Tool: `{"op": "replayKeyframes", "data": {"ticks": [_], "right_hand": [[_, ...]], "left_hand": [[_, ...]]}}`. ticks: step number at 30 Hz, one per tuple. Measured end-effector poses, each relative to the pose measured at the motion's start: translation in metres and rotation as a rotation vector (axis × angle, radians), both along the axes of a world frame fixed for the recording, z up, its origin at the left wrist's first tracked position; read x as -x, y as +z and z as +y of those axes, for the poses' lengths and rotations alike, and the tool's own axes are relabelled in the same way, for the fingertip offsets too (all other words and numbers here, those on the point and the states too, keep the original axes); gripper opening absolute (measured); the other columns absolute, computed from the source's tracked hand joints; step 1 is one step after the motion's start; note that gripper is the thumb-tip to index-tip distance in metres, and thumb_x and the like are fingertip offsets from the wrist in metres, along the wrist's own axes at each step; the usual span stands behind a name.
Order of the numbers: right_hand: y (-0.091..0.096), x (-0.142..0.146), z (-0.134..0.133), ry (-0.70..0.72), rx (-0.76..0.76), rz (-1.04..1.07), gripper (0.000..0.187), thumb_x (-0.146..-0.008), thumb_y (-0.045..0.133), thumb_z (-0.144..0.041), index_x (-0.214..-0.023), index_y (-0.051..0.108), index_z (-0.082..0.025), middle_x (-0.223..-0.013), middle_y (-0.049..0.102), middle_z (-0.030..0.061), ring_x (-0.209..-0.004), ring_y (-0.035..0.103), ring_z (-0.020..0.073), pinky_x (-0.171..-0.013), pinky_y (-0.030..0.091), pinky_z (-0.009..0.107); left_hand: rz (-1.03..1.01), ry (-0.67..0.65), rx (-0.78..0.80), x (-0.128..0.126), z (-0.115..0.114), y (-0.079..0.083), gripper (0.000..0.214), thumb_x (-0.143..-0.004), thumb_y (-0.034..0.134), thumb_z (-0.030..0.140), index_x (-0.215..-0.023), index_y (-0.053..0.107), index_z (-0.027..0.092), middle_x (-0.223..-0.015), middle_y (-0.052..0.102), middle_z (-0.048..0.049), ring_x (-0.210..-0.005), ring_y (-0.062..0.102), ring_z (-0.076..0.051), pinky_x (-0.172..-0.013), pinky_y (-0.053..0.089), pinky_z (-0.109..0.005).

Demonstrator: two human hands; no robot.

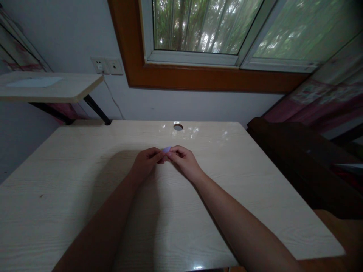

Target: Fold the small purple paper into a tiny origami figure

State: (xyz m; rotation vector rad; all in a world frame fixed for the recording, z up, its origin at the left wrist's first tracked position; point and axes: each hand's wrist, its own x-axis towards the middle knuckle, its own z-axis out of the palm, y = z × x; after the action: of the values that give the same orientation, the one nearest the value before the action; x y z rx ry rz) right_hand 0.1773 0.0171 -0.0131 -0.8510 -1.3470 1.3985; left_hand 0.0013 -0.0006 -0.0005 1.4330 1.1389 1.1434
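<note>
Between my two hands is a small piece of thin lilac material that looks like folded paper. My left hand pinches its left side between thumb and fingers. On the other side, the thumb and fingertips of my right hand are closed on it too. The fingertips nearly meet and cover most of the piece, so its full shape is hidden. Both hands are over the far middle part of the pale wood-grain desk.
A round cable hole lies beyond my hands. At the left back, a raised shelf stands on black legs. A white cord hangs from the wall socket. Dark furniture is beside the desk's right edge.
</note>
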Motion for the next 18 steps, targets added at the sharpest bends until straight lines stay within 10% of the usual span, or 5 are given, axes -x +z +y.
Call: {"op": "replayKeyframes", "data": {"ticks": [18], "right_hand": [[0.001, -0.002, 0.0, -0.048, -0.047, -0.061, 0.019, -0.08, 0.07, -0.037, -0.079, 0.068, -0.017, -0.067, 0.065, 0.0003, -0.063, 0.059, 0.0137, -0.063, 0.045, 0.028]], "left_hand": [[0.0, -0.061, -0.03, 0.0, 0.004, -0.012, 0.02, -0.081, 0.069, 0.035, -0.086, 0.069, 0.016, -0.079, 0.071, -0.0028, -0.073, 0.065, -0.015, -0.072, 0.051, -0.026]]}}
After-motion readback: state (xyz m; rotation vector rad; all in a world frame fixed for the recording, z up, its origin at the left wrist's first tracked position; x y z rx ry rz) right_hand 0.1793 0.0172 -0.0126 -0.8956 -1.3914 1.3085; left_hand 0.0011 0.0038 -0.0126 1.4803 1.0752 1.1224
